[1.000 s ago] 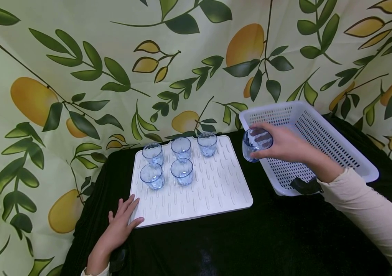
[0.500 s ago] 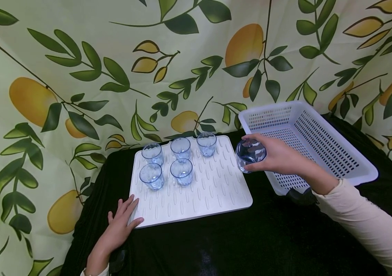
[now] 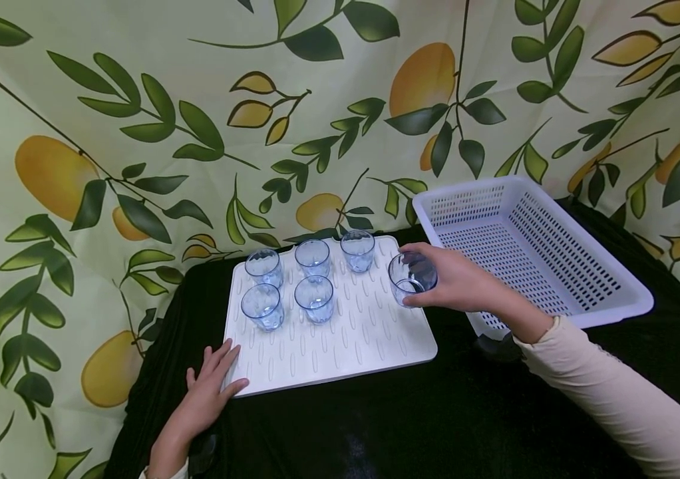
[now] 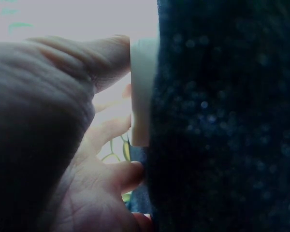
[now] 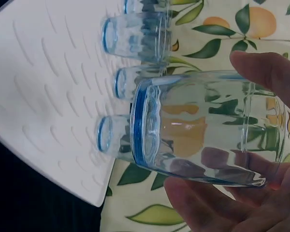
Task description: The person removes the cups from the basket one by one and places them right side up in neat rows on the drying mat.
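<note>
My right hand grips a clear blue-tinted glass tumbler by its sides, thumb and fingers on opposite walls, above the right side of a white ridged drying mat. In the right wrist view, the held tumbler has its thick blue base toward the mat. Matching tumblers stand upright on the mat: three in the back row, including one nearest the held glass, and two in front, among them a tumbler. My left hand rests with extended fingers on the mat's near left corner.
A pale lavender perforated plastic basket stands right of the mat, beyond my right forearm. Black cloth covers the table. Behind it hangs a fabric backdrop printed with fruit and leaves.
My right hand has carried the tumbler leftward and slightly nearer to me, from the basket's edge to over the mat's right side. My left hand has stayed in place.
</note>
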